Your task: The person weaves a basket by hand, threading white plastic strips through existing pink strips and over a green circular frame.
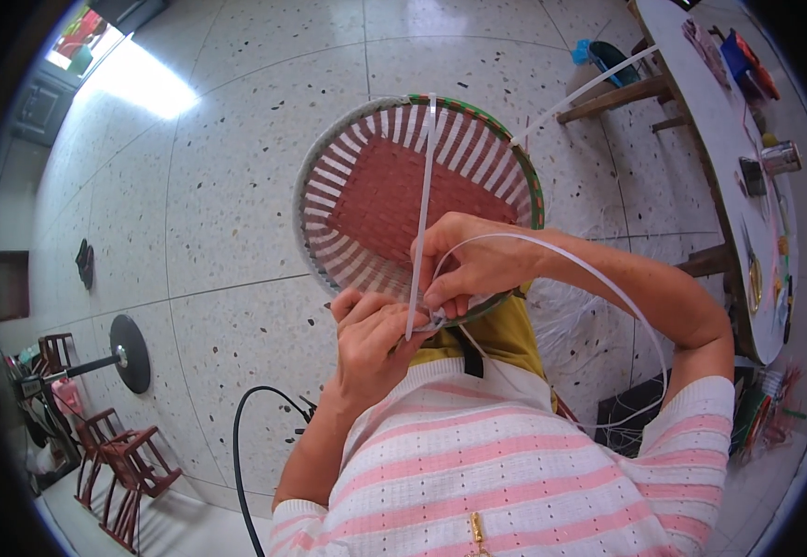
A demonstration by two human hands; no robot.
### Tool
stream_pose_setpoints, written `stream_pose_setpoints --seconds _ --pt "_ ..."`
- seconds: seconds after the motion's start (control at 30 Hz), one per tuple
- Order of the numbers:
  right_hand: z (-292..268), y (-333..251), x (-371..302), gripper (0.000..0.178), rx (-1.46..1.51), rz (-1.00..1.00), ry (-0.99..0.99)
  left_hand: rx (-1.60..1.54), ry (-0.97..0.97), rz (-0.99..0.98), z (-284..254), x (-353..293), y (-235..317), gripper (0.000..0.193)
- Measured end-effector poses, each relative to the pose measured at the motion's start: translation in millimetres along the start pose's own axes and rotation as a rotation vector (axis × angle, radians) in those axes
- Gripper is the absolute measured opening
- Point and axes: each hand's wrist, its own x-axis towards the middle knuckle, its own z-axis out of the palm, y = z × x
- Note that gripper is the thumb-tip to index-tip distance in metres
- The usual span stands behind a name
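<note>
A round woven basket (394, 190) with a dark red base, red and white sides and a partly green-wrapped rim sits close in front of my body. At its near rim my left hand (371, 336) is closed on the edge, fingers bent beside a flat white plastic strip (425, 186). That strip spans the basket's mouth from the far rim to the near rim. Just to the right, my right hand (478, 260) pinches a thin white strip (589, 266) at the near rim. Its length loops over my right forearm. Fingers partly hide the pinched spot.
On the right stands a table (715, 176) carrying a metal can (780, 158) and tools. Another white strip (575, 97) runs from the rim toward it. Loose clear strips (575, 316) lie on the floor. Small red-brown chairs (139, 459) and a round black base (129, 354) are at left.
</note>
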Motion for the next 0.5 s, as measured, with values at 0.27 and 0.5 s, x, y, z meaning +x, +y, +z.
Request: stream_pose_setpoints --seconds 0.27,0.5 --pt "2.0 -5.8 5.7 0.007 -0.058 0.044 -0.105 -0.025 -0.008 0.001 -3.8 -0.7 3.8 0.027" --pt "7.6 -4.2 6.6 0.006 -0.044 0.099 -0.059 -0.012 -0.018 0.041 -5.9 -4.0 2.2 0.032"
